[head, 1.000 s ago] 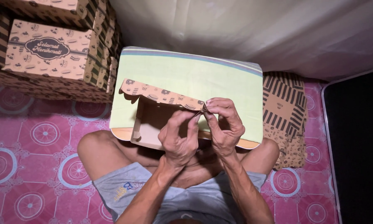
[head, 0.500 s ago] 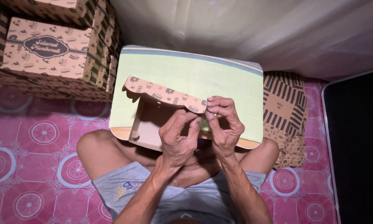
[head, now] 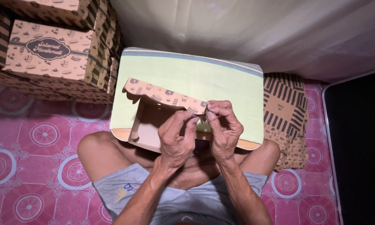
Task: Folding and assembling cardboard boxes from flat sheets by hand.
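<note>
— Where's the box flap?

— The patterned flap [head: 164,95] runs long from ten o'clock down to four, above the half-folded box [head: 148,129] on the worktop [head: 221,79]. Its right tip meets both hands.

— Fingers?

— Left hand [head: 177,139] and right hand [head: 223,129] pinch that tip together, at twelve o'clock from the knuckles.

One camera sits on the person's head. It looks straight down, close over the hands and lap, with the small table [head: 187,75] and pink floor [head: 25,150] below.
</note>
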